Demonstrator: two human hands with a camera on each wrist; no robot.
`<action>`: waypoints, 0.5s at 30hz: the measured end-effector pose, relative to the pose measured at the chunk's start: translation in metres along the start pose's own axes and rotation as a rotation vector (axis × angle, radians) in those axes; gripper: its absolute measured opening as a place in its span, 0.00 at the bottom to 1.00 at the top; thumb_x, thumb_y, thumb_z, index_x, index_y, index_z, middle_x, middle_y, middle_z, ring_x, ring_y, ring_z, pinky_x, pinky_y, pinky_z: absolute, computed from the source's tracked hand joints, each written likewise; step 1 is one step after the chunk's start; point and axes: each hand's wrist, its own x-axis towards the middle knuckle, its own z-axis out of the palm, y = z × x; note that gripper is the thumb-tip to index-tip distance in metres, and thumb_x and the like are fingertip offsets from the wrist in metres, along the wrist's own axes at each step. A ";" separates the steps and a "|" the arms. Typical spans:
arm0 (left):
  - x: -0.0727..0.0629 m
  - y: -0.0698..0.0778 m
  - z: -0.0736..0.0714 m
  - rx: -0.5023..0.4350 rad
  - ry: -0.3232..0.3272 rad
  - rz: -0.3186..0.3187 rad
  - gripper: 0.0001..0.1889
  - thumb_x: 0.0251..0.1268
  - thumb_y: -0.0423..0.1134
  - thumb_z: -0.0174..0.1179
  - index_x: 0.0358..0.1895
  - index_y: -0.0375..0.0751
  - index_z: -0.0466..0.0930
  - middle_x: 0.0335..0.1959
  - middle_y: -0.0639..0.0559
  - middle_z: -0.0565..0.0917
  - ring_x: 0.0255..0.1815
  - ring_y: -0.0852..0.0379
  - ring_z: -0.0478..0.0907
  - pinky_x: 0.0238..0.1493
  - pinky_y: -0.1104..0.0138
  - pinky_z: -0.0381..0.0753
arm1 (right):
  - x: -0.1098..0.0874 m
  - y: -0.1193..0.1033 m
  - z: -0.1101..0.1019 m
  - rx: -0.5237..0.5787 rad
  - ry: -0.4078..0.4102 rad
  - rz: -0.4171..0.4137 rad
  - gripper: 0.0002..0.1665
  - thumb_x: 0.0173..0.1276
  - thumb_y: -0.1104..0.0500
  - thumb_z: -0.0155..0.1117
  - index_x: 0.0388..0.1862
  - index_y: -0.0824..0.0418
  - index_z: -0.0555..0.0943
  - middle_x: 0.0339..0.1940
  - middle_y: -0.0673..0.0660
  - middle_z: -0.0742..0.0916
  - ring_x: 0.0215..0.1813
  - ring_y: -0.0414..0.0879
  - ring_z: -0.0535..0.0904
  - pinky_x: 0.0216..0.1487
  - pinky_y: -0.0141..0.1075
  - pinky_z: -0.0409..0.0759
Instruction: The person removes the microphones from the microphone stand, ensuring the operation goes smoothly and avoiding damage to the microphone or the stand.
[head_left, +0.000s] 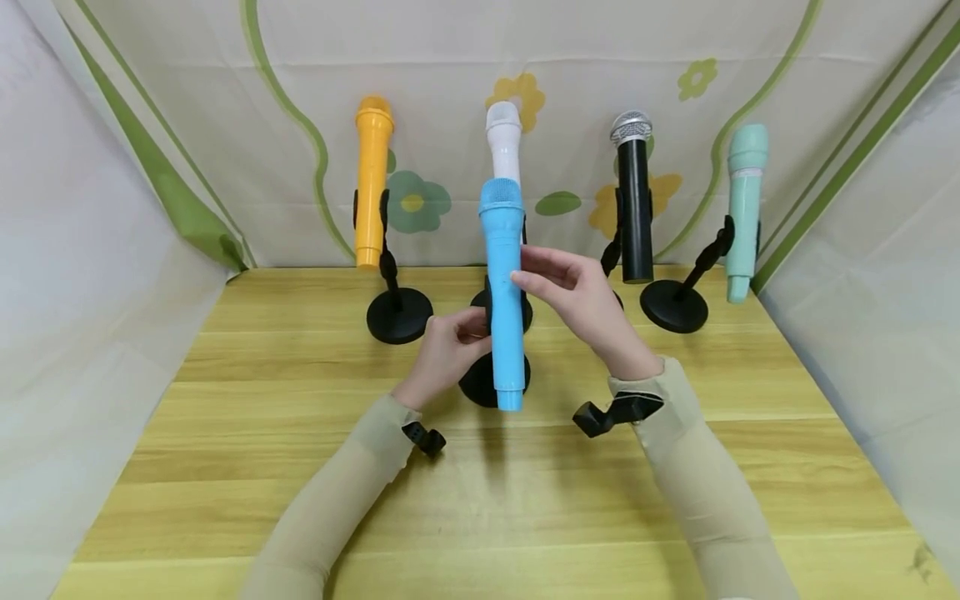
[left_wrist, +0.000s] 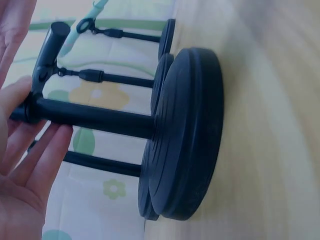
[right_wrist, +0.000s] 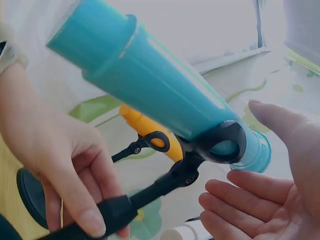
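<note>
A light blue microphone (head_left: pixel 505 308) rests tilted in the clip of a black stand (left_wrist: pixel 100 118), its mesh head up and away. My left hand (head_left: pixel 442 350) grips the stand's pole below the clip, thumb on one side and fingers on the other. The stand's round base (left_wrist: pixel 192 135) is down on the wooden table. Beside the microphone's right side is my right hand (head_left: pixel 585 304), its thumb tip right at the body in the head view. In the right wrist view its fingers (right_wrist: pixel 250 205) are spread and relaxed next to the clip (right_wrist: pixel 235 137), curled round nothing.
Behind stands a white microphone (head_left: pixel 505 150). An orange microphone (head_left: pixel 371 183) is at the back left; a black one (head_left: pixel 635 208) and a mint green one (head_left: pixel 744 200) are at the back right, all on black stands. A floral curtain (head_left: pixel 442 50) closes off the table's (head_left: pixel 262 450) back.
</note>
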 end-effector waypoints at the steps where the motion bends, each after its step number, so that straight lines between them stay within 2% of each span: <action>1: 0.001 0.004 -0.001 0.003 -0.002 0.002 0.14 0.60 0.20 0.69 0.51 0.25 0.84 0.39 0.37 0.88 0.38 0.45 0.87 0.41 0.62 0.87 | 0.002 -0.001 0.000 0.005 0.001 0.016 0.32 0.71 0.49 0.71 0.70 0.60 0.78 0.63 0.56 0.84 0.62 0.49 0.80 0.65 0.45 0.76; 5: 0.003 0.018 -0.004 -0.009 -0.018 0.000 0.14 0.60 0.20 0.69 0.50 0.24 0.84 0.40 0.36 0.88 0.39 0.45 0.87 0.41 0.63 0.87 | 0.006 -0.003 0.003 0.025 -0.004 0.066 0.33 0.70 0.48 0.72 0.69 0.61 0.78 0.61 0.56 0.84 0.62 0.49 0.80 0.65 0.45 0.75; 15: 0.005 0.019 -0.008 -0.020 -0.053 -0.019 0.12 0.61 0.20 0.68 0.48 0.25 0.84 0.38 0.37 0.87 0.37 0.47 0.87 0.40 0.63 0.87 | 0.009 -0.005 0.011 0.093 0.017 0.073 0.29 0.72 0.54 0.70 0.67 0.65 0.78 0.56 0.59 0.86 0.57 0.50 0.82 0.65 0.42 0.75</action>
